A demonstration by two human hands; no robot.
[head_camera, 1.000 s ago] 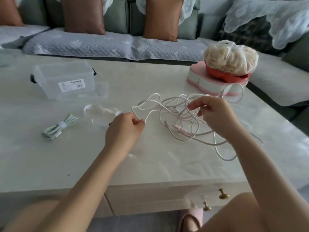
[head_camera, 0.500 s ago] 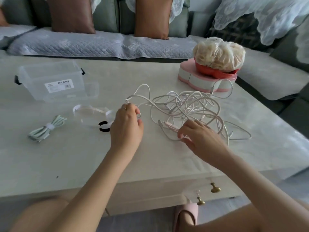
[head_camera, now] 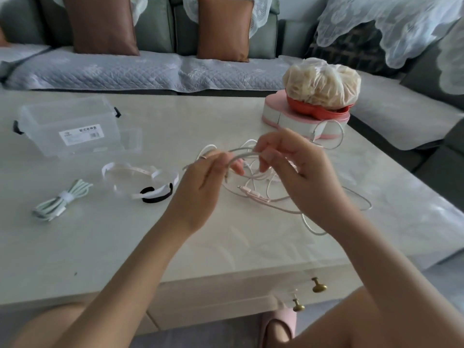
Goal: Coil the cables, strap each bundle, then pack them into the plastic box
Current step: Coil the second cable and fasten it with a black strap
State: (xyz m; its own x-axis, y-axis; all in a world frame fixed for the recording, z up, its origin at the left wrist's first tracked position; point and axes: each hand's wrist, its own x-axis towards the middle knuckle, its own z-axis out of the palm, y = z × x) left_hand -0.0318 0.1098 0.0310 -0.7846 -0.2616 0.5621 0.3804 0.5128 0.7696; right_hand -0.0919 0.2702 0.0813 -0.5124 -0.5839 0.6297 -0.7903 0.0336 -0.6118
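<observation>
- Plainly, both hands are occupied: the left hand [head_camera: 200, 187] and the right hand [head_camera: 301, 177] each pinch the same pale cable [head_camera: 241, 155], which bows between them just above the surface [head_camera: 125, 247].
- The cable's free length seems to drop into the tangle [head_camera: 281, 204] lying under and behind the right hand. Which strand is its own cannot be told.
- The main risk is pulling to coil while that strand is threaded through the tangle, which would probably tighten a knot or drag the whole heap along.
- A pink plug [head_camera: 253, 194] lies in the heap and could catch on another loop as strands slide past.
- A silvery loop [head_camera: 336, 136] reaches the pink box [head_camera: 296, 121], which carries a red bowl [head_camera: 316, 110] and a full bag [head_camera: 321, 81]. A hard tug might hook it there.
- A half-made coil may spring open if either pinch slackens. The straps [head_camera: 140, 177] lie left of the left hand, so one hand must let go to fetch one.
- One green bundle [head_camera: 59, 203], already strapped, rests on the surface at the near left and is not yet packed.
- The clear box [head_camera: 72, 126] stands open at the far left, with what looks like its lid [head_camera: 130, 139] beside it. Only the straps lie between it and the hands.
</observation>
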